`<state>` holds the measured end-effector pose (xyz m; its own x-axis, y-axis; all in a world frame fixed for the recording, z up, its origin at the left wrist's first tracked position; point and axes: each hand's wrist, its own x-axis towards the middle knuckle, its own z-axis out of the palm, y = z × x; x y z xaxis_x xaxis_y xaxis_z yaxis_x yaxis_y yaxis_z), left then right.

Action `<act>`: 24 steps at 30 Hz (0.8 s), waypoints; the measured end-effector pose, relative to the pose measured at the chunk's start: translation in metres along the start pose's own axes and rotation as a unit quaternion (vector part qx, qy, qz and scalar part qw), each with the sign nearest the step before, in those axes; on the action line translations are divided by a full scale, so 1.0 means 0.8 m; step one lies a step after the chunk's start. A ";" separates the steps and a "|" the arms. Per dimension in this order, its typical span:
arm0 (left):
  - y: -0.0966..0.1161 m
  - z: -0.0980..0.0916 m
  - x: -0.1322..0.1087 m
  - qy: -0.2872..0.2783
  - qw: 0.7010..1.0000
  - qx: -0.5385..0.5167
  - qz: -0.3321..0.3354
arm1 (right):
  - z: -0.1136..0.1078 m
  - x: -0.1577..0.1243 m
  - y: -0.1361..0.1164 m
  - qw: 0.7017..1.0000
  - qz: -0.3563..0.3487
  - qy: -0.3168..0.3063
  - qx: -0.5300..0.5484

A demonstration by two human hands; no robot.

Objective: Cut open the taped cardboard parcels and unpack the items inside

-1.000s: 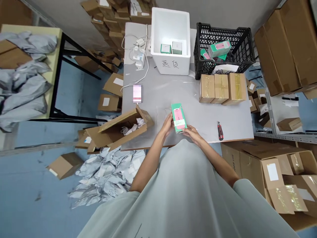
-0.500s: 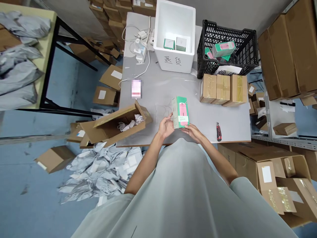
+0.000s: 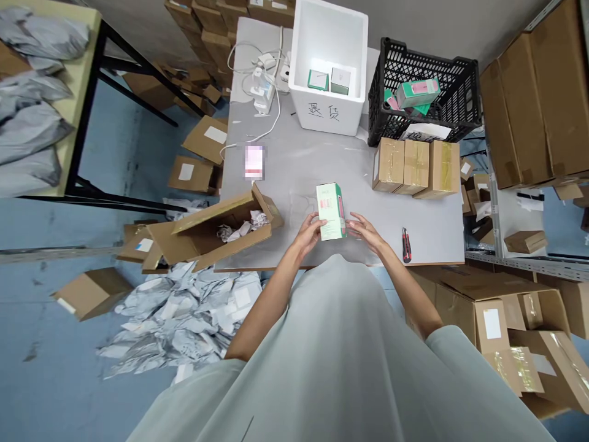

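A small green and white product box (image 3: 330, 212) is held above the grey table, its pale printed side toward me and a green side with a pink picture facing right. My left hand (image 3: 310, 234) is closed on its lower left edge, thumb on the printed face. At the box's right side is my right hand (image 3: 365, 231), fingers stretched and apart, the fingertips close to the green side. Whether they touch it I cannot tell. A red and black utility knife (image 3: 406, 245) lies on the table to the right.
An opened cardboard box (image 3: 221, 236) with crumpled paper overhangs the table's left edge. A white foam box (image 3: 329, 113) and a black crate (image 3: 423, 98), both holding small boxes, stand at the back. Three taped cartons (image 3: 415, 167) sit before the crate. Grey mailing bags (image 3: 184, 319) pile on the floor.
The product box has turned, so its pale printed side now faces me instead of the green front with the pink picture. My right hand has opened and shifted from the bottom corner to the right side.
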<state>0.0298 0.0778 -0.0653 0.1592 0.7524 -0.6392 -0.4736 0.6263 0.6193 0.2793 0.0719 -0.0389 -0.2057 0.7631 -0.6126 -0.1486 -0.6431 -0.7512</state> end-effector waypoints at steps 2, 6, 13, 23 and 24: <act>0.001 0.001 0.001 0.009 1.000 0.022 0.012 | 0.008 0.009 -0.004 0.999 -0.031 0.020 -0.031; -0.002 0.010 -0.001 0.013 0.997 0.051 0.048 | 0.033 0.026 -0.003 0.996 -0.066 0.030 -0.058; 0.003 0.000 -0.009 -0.037 0.999 -0.001 0.002 | 0.037 0.018 -0.002 0.998 -0.065 0.024 0.003; -0.023 0.006 -0.035 -0.160 0.978 -0.064 -0.115 | 0.029 -0.007 -0.006 0.996 -0.057 -0.017 0.066; -0.026 0.006 -0.034 -0.155 0.980 -0.055 -0.112 | 0.027 -0.008 -0.006 0.996 -0.059 -0.020 0.067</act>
<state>0.0395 0.0451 -0.0586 0.5173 0.6358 -0.5729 -0.4850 0.7693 0.4158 0.2607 0.0686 -0.0261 -0.2165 0.8320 -0.5107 -0.3002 -0.5545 -0.7761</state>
